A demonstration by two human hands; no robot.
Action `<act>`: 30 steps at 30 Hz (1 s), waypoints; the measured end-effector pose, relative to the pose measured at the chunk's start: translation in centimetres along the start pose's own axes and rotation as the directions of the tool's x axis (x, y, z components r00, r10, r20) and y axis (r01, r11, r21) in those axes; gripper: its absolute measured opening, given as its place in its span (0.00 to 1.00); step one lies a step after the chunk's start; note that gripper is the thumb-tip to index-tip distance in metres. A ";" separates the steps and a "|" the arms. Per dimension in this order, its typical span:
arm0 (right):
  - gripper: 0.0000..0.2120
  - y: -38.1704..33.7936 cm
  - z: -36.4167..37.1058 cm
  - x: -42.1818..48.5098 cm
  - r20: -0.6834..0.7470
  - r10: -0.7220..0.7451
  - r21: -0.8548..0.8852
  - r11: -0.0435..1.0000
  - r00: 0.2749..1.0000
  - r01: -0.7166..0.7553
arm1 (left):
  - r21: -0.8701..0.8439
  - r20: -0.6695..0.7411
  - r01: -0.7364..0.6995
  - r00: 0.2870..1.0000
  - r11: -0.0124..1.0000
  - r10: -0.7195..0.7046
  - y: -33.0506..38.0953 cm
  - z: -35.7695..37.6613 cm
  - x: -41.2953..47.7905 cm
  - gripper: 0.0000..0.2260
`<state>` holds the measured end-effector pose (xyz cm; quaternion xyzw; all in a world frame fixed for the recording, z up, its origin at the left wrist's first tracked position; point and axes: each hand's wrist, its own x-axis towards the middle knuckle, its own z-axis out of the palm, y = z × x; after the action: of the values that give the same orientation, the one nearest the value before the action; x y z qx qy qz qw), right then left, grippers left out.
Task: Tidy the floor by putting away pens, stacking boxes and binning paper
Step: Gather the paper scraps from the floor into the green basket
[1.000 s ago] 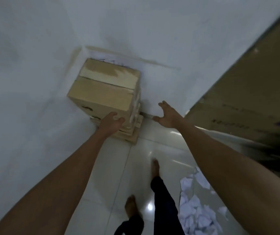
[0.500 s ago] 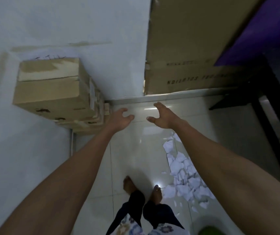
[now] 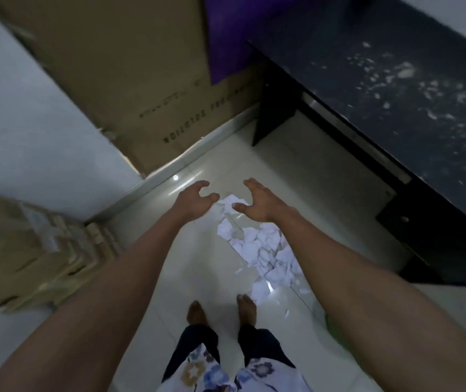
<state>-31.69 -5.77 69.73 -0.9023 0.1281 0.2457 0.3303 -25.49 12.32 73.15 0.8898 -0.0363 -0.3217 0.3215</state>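
Grip empty on both sides: the left hand (image 3: 195, 200) and right hand (image 3: 260, 203) hover with fingers loosely spread and curved, holding nothing, apparently readied to scoop. Just ahead of the bare feet (image 3: 197, 312), torn white paper (image 3: 265, 250) lies scattered on the tiled floor (image 3: 197, 258), reaching under the right hand; binning it looks like the step in hand. Stacked boxes (image 3: 28, 250) stand at the left against the wall (image 3: 42, 123), seemingly finished. Farther off, a large cardboard sheet (image 3: 141, 80) leans beside a dark tabletop (image 3: 395, 80).
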 end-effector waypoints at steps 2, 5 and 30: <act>0.40 2.5 -0.7 -1.1 -0.047 0.059 0.033 0.998 0.997 -0.057 | 0.030 0.067 -0.043 0.997 0.999 0.041 1.5 1.5 0.6 0.24; 0.41 5.3 -1.0 -2.9 -0.100 0.160 0.096 0.984 0.982 -0.150 | 0.077 0.164 -0.106 0.982 0.991 0.092 2.6 3.5 1.7 0.24; 0.41 15.3 14.2 -16.6 -0.222 0.680 0.634 0.645 0.699 -0.427 | 0.357 0.617 -0.474 0.767 0.805 0.178 0.9 17.1 2.5 0.25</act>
<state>-56.84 -6.68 60.94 -0.7152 0.5403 0.0796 0.4361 -33.56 1.53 62.25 0.7871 -0.3684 -0.4820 0.1114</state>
